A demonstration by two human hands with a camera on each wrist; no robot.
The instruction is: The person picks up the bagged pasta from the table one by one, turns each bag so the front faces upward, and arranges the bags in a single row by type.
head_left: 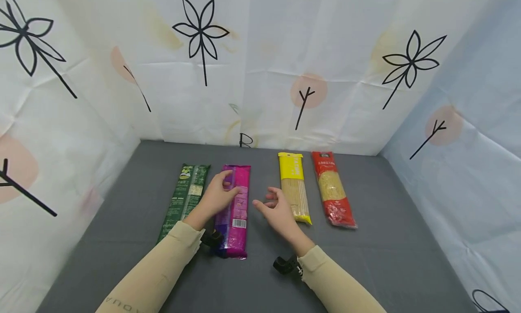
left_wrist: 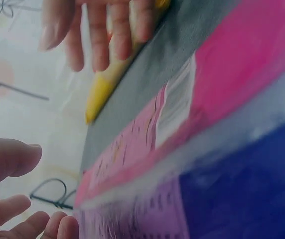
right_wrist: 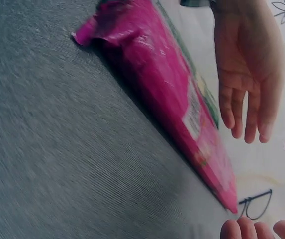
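Both hands loosely open, empty: left hand above pink packet, right hand beside it.

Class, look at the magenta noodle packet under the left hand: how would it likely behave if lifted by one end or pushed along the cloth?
The magenta noodle packet is long, narrow and lies flat, so it would probably stay fairly stiff, though the strands inside might snap if bent. Its glossy film looks slippery, so the left hand could likely slide it across the grey cloth without it rolling.

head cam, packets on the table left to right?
green packet → pink packet → yellow packet → red packet
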